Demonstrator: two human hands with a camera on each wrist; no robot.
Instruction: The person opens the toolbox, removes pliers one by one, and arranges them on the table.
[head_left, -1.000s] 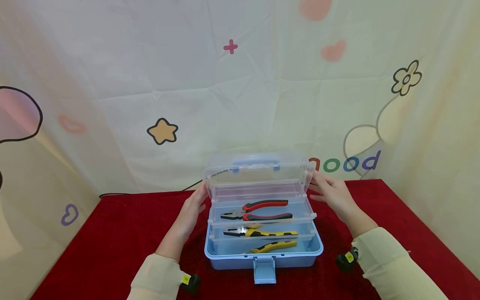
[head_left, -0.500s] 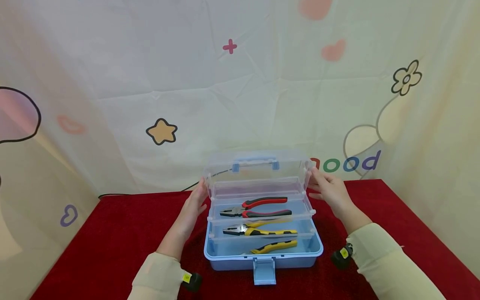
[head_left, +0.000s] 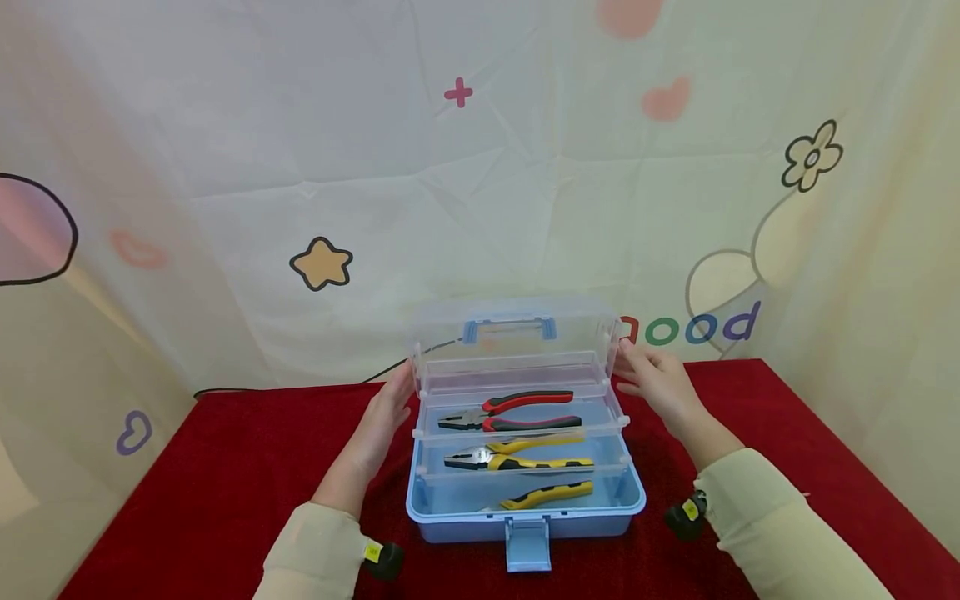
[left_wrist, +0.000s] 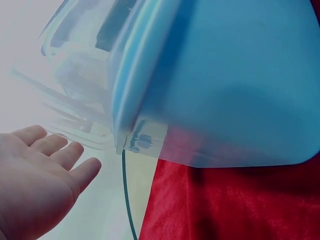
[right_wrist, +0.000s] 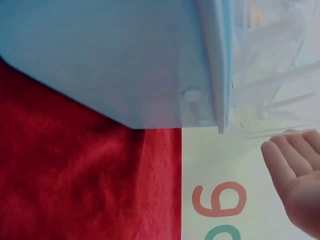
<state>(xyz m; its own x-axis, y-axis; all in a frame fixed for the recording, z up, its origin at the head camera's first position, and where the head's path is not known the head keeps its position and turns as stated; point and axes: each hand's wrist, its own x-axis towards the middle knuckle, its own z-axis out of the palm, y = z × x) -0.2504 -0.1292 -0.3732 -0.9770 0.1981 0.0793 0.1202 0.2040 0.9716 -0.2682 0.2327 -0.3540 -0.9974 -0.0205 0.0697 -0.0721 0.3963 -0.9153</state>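
Observation:
A light blue toolbox (head_left: 525, 528) stands in the middle of the table with its clear lid (head_left: 517, 365) raised and tilted back. On the stepped clear trays lie red-and-black pliers (head_left: 529, 400) and, lower down, yellow-and-black pliers (head_left: 543, 463). In the base is a yellow-handled tool (head_left: 549, 494), its front end hard to make out. My left hand (head_left: 382, 417) is at the lid's left side, fingers extended. Opposite it, my right hand (head_left: 662, 385) has its fingertips at the lid's right side. Both wrist views show extended fingers beside the clear plastic, the left hand (left_wrist: 42, 175) and right hand (right_wrist: 297, 172).
Red cloth (head_left: 247, 467) covers the table. A blue latch (head_left: 528, 546) hangs down at the toolbox's front. Behind stands a patterned white curtain (head_left: 480, 208), with a dark cable (head_left: 225, 390) along the table's back edge.
The lid has tilted a little farther back, and the trays with the pliers have shifted slightly up and back. Both hands stay at its sides; the right moved slightly left.

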